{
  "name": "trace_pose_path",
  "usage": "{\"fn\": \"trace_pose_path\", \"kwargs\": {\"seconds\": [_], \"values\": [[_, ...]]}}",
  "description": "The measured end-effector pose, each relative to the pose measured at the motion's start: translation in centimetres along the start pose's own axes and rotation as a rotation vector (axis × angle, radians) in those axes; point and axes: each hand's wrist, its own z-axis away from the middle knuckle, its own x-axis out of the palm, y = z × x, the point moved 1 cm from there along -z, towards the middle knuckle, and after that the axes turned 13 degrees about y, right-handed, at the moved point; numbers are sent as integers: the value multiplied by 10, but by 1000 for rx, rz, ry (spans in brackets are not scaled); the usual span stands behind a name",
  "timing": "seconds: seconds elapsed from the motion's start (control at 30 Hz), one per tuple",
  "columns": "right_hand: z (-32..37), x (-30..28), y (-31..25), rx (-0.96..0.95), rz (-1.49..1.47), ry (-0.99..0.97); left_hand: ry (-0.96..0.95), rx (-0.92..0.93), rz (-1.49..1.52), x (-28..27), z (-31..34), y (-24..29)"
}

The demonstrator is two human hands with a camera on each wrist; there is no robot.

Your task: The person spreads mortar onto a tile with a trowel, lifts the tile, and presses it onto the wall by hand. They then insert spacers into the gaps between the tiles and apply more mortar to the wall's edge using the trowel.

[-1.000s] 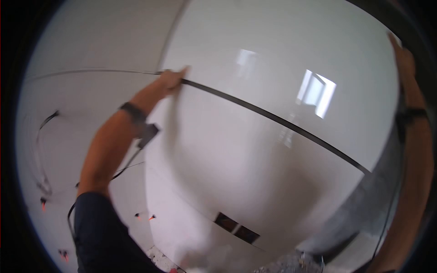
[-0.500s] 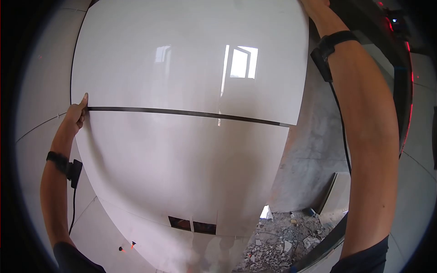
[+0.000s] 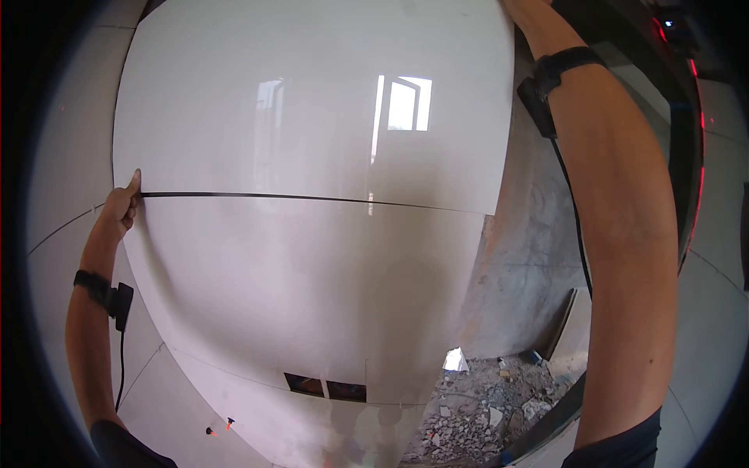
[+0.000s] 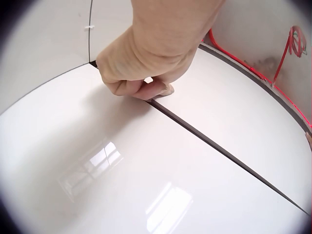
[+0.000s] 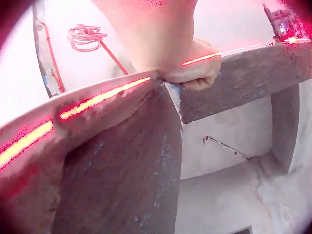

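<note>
A large glossy white tile (image 3: pixel 312 93) stands upright against the wall, above another white tile (image 3: pixel 312 265). A dark gap (image 3: pixel 257 195) runs between them, wider at the left and thinning towards the right. My left hand (image 3: pixel 123 201) holds the upper tile's lower left corner. In the left wrist view, that hand's fingers (image 4: pixel 131 87) curl in at the gap, and its thumb lies against the tile face. High on the right, my right hand (image 5: pixel 195 68) grips the upper tile's edge, its fingers bent over; the head view cuts off most of it.
Two rectangular cutouts (image 3: pixel 325 388) open low in the lower tile. Rubble (image 3: pixel 484 405) covers the floor at right, beside a bare grey wall (image 3: pixel 523 257). A laser device (image 3: pixel 669 27) casts red lines at upper right. Orange-tipped clips (image 3: pixel 229 423) stick out at lower left.
The head view has swung to the right. The upper tile has come down towards the lower one, so the dark gap is narrower, most at its right end. Both hands keep hold.
</note>
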Motion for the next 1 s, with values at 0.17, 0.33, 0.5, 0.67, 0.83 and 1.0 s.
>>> {"fn": "trace_pose_path", "kwargs": {"seconds": [0.17,0.33,0.5,0.67,0.83,1.0], "values": [[-32,24,22,-82,-37,1,-94,101,143,-5,-24,-19],[-83,64,42,-297,183,-44,41,-18,53,-4,12,8],[-96,74,47,-351,250,-193,79,-24,-8,0,29,17],[-82,62,42,-316,277,-195,154,68,-28,2,29,18],[-79,59,45,-306,292,-265,504,335,-175,13,41,14],[-40,86,100,-555,-117,215,614,980,-139,56,62,8]]}}
